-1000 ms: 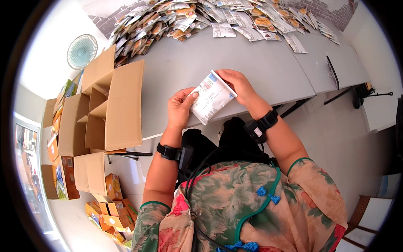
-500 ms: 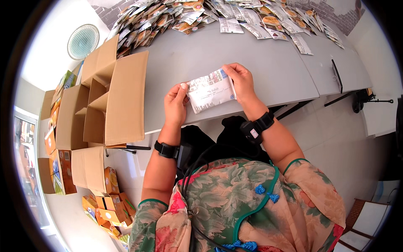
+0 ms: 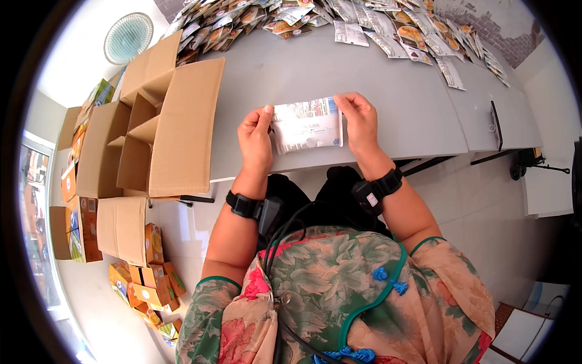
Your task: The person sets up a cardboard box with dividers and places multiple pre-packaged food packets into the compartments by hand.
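A white printed food packet (image 3: 308, 126) is stretched between my two hands, above the near edge of the grey table. My left hand (image 3: 256, 136) pinches its left edge between thumb and fingers. The upper right corner is gripped by my right hand (image 3: 359, 121). The packet's printed side faces up toward me, and its underside is hidden. To the left of my left hand stands an open cardboard box (image 3: 185, 130) with cardboard dividers inside. What lies in its compartments cannot be made out.
A large heap of similar packets (image 3: 227, 25) covers the table's far side, with several loose packets (image 3: 388, 43) toward the right. A dark flat device (image 3: 496, 126) stands at the table's right end. Orange cartons (image 3: 159, 288) are piled on the floor at the left.
The packet has turned from a tilt to nearly level, still held by both hands. The whole view has shifted slightly.
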A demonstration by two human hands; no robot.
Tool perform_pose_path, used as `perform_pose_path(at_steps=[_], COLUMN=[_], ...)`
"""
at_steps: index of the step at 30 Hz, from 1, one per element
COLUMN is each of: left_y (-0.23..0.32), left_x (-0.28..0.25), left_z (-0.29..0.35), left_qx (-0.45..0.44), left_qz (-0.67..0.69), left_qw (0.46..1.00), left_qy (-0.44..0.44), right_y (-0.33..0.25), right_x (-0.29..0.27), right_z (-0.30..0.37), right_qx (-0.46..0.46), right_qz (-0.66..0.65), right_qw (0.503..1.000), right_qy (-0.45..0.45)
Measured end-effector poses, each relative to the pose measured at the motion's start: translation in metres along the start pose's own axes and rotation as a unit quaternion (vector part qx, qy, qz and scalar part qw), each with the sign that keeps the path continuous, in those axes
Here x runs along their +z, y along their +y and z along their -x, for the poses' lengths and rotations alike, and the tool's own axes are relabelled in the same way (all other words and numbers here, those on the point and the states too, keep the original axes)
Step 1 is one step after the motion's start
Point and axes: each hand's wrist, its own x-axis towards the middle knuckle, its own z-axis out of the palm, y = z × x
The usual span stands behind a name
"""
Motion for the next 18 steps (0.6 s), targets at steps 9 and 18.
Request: perform_pose_path(at_steps=[9, 18], left_y=[-0.005, 0.0], left_x=[-0.009, -0.014], left_z=[-0.009, -0.015], left_qx=[0.005, -0.068], left_qz=[0.148, 0.189], left_qw=[0.988, 0.979], left_qy=[0.05, 0.044], right_y=[0.006, 0.005], right_x=[-0.008, -0.01], right_z=[0.012, 0.012], right_qx=[0.014, 0.002], right_qz=[0.262, 0.296], right_qw=[0.958, 0.938], right_qy=[-0.119, -0.18])
